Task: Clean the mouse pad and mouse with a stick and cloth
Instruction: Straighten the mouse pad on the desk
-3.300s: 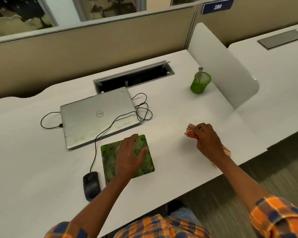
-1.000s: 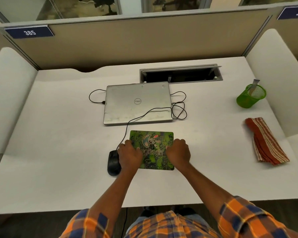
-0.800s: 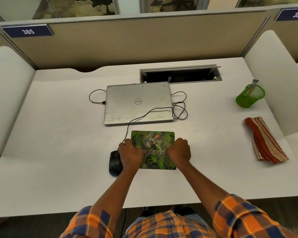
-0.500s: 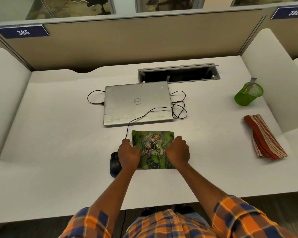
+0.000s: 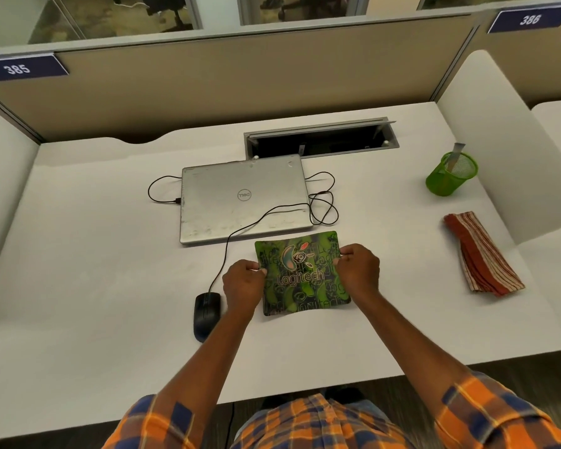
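Note:
A green printed mouse pad (image 5: 302, 273) is lifted off the white desk (image 5: 94, 270) and bowed, held by both side edges. My left hand (image 5: 243, 283) pinches its left edge and my right hand (image 5: 358, 273) pinches its right edge. A black wired mouse (image 5: 205, 314) lies on the desk just left of my left hand. A folded red striped cloth (image 5: 481, 254) lies far to the right. A flat stick (image 5: 454, 155) stands in a green mesh cup (image 5: 450, 178) at the back right.
A closed silver laptop (image 5: 243, 199) lies behind the pad, with the black mouse cable (image 5: 321, 202) looped over and beside it. An open cable tray (image 5: 318, 140) sits at the back. White side dividers (image 5: 506, 150) and a beige partition bound the desk.
Both hands gripped the pad's sides and raised it off the desk; it now bows upward. Before that, my right hand put the cloth down at the right.

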